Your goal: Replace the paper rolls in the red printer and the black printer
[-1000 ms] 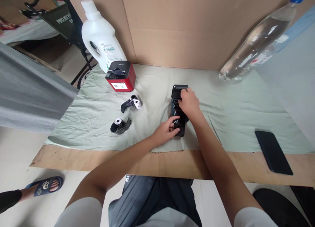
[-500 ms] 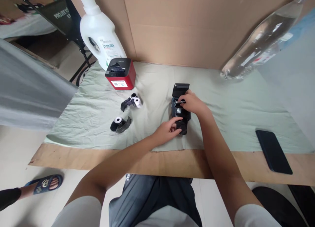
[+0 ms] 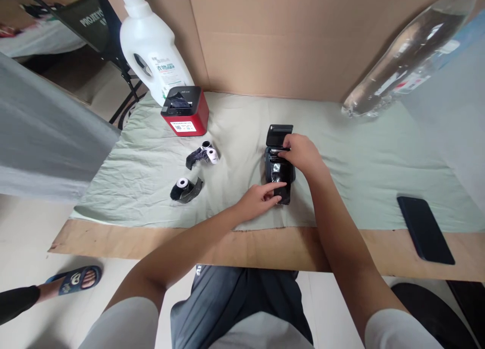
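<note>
A small black label printer (image 3: 270,172) lies on the cloth with its lid (image 3: 278,135) flipped up at the far end. From its near end hangs a glossy black strip (image 3: 283,195). My left hand (image 3: 257,200) rests at the strip's left side, index finger stretched across it and thumb apart from it, touching the surface. Over the compartment by the hinge is my right hand (image 3: 301,152), its fingers bent together inside; what they pinch is hidden. To the left lie a roll with a black tail (image 3: 182,190) and a pair of small rolls with dark film (image 3: 206,154).
A red and black box-shaped printer (image 3: 185,111) stands before a white detergent bottle (image 3: 151,51). A large clear bottle (image 3: 409,51) leans at the back right. A phone (image 3: 425,230) lies near the front right edge. Cardboard (image 3: 273,61) walls off the back. Someone's sandalled foot (image 3: 81,280) shows at left.
My right hand has shifted slightly, with its fingers now closer to the lid's hinge. The left index finger reaches further across the black strip. The whole view has moved a little.
</note>
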Demonstrator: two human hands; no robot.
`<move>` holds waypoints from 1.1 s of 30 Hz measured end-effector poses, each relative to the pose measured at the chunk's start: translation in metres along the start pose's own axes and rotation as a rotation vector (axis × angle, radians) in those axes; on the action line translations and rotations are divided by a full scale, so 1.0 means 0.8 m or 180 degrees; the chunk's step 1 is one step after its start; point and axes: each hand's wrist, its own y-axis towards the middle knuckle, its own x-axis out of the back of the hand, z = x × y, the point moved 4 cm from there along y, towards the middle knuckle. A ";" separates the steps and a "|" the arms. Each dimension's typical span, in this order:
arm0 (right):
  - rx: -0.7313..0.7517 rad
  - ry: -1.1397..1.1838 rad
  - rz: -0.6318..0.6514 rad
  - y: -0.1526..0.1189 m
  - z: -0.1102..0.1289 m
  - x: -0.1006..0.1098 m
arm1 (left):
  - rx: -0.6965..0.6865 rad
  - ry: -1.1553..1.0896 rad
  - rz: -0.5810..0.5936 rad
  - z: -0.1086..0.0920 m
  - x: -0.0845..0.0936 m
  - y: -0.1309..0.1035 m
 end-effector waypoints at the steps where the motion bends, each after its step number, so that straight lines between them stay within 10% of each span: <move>1: -0.0127 -0.0022 -0.0023 0.000 -0.002 0.004 | -0.0048 0.0062 0.0055 0.000 -0.001 -0.001; 8: -0.0228 0.0511 -0.0743 0.004 -0.022 0.018 | -0.0233 0.0755 0.0296 -0.005 -0.004 -0.005; 15: 0.0640 0.0872 -0.0130 -0.006 -0.017 0.040 | -0.0441 0.1166 0.0541 -0.011 -0.008 -0.005; 27: 0.0357 0.0262 0.0756 -0.024 -0.003 0.034 | -0.0524 0.1229 0.0584 -0.014 -0.007 -0.007; 33: 0.0508 0.0239 -0.0494 -0.022 -0.014 0.065 | -0.0440 0.1148 0.0511 -0.011 -0.008 -0.008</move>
